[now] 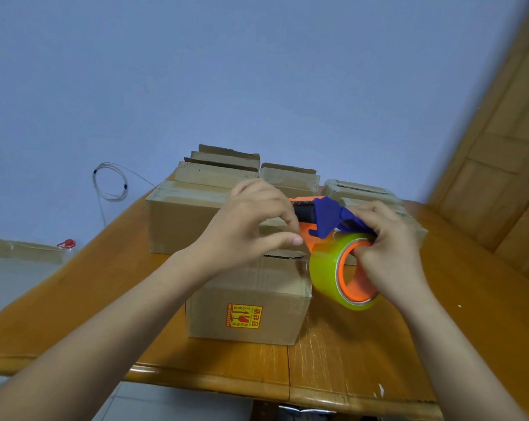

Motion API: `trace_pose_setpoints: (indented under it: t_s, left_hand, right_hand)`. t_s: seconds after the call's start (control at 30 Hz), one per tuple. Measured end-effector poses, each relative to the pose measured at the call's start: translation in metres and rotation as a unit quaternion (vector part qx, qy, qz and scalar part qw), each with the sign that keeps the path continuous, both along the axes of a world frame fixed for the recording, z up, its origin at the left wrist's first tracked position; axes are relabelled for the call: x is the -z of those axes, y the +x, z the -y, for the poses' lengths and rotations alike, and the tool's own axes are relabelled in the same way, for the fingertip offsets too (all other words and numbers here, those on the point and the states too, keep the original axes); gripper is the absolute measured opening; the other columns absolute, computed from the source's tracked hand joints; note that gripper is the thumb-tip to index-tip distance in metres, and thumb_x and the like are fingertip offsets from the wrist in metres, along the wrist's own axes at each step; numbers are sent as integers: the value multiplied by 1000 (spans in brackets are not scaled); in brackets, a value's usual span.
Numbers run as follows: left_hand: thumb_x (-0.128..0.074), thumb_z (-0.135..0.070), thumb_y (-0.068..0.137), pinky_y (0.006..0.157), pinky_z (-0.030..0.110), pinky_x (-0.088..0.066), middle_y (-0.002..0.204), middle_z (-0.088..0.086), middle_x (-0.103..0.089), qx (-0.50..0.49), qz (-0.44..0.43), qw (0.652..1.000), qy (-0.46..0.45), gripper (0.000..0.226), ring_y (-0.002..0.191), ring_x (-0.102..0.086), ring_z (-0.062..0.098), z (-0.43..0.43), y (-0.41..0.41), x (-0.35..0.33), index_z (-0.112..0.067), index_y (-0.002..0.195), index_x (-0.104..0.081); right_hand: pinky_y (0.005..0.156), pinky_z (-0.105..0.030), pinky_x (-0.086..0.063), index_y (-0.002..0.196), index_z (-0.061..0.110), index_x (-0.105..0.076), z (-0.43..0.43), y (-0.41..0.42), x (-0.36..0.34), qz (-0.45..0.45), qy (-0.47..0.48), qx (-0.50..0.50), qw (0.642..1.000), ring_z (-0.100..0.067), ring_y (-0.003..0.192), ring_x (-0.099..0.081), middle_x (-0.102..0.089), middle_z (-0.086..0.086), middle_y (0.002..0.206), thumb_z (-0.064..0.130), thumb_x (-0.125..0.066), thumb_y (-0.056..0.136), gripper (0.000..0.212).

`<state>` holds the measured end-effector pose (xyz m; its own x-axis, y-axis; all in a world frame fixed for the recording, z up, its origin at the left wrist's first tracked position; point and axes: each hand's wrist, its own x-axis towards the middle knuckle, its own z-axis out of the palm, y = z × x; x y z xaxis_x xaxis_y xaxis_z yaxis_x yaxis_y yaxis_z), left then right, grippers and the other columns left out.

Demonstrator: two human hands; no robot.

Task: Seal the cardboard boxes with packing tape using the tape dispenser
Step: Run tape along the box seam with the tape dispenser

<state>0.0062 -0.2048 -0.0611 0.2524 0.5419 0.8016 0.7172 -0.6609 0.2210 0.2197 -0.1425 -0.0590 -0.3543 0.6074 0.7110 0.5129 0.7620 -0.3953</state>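
left hand point(251, 226) over near box point(248, 302) top, fingers curled at the mouth of the tape dispenser point(324, 217). Can't tell if it pinches a tape end, since clear film doesn't show. Dispenser sits above the box's right top edge, long axis left-right, mouth toward the left hand. right hand point(387, 250) grips it at the tape roll point(327, 268). Box seam is mostly hidden under the left hand.

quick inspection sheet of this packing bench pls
surface: brown wooden table, scuffed near edge
job's things: brown cardboard box with yellow-and-red label in front, gap at top flaps; more cardboard boxes behind; orange-and-blue plastic tape dispenser with yellowish tape roll held above
clutter: red-capped clear bottle, left of table
grippers: left hand curled at dispenser front, tape pinch unclear; right hand grips dispenser
cables: thin white coiled cable on wall
surroundings: blue wall, wooden door right
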Motion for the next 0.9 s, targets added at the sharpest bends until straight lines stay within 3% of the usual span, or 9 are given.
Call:
trace_pose_setpoints:
  t_s: [0.3,0.37,0.53,0.63,0.7,0.9]
  left_hand:
    - [-62,-43,78,84,4,-24,74,-13,-55,-78,55,995,9,26,80,-47,7,2,4,-2,-19,75,-70]
    - [-62,-44,77,84,6,-25,73,-10,-57,-77,62,995,7,26,80,-46,8,2,4,-2,-20,75,-70]
    - [-60,-46,78,90,27,-32,71,-3,-60,-72,30,997,-2,25,74,-48,10,-1,3,-1,-24,74,-71]
    - [-60,-46,78,91,25,-30,70,-1,-60,-67,19,998,10,27,74,-49,12,-1,2,-4,-23,73,-72]
    - [-60,-45,78,91,26,-30,69,-1,-61,-61,15,998,21,27,74,-50,12,-1,0,-6,-22,72,-72]
    - [-66,-38,77,91,24,-31,73,-2,-59,-38,11,998,47,21,80,-51,10,-4,-7,-6,-19,71,-74]
  right_hand:
    - [66,-3,-37,101,9,-73,5,1,9,4,-28,-25,999,-2,82,-53,-60,-1,89,-23,-62,63,50]
    - [69,-3,-39,103,9,-72,6,2,13,4,-42,-35,999,-3,88,-54,-60,-1,91,-23,-63,65,50]
    - [72,-2,-38,102,10,-70,6,5,22,18,-42,-57,997,-3,89,-55,-61,-3,94,-22,-63,65,49]
    - [75,-1,-38,106,10,-67,3,7,28,23,-49,-73,996,-3,89,-54,-60,0,98,-20,-61,67,50]
    - [78,0,-37,114,13,-63,2,9,31,31,-51,-73,996,-11,95,-56,-60,0,104,-16,-58,71,53]
    - [81,2,-33,125,40,-44,-7,17,22,85,-33,-91,992,-9,98,-54,-61,4,113,-7,-48,69,73]
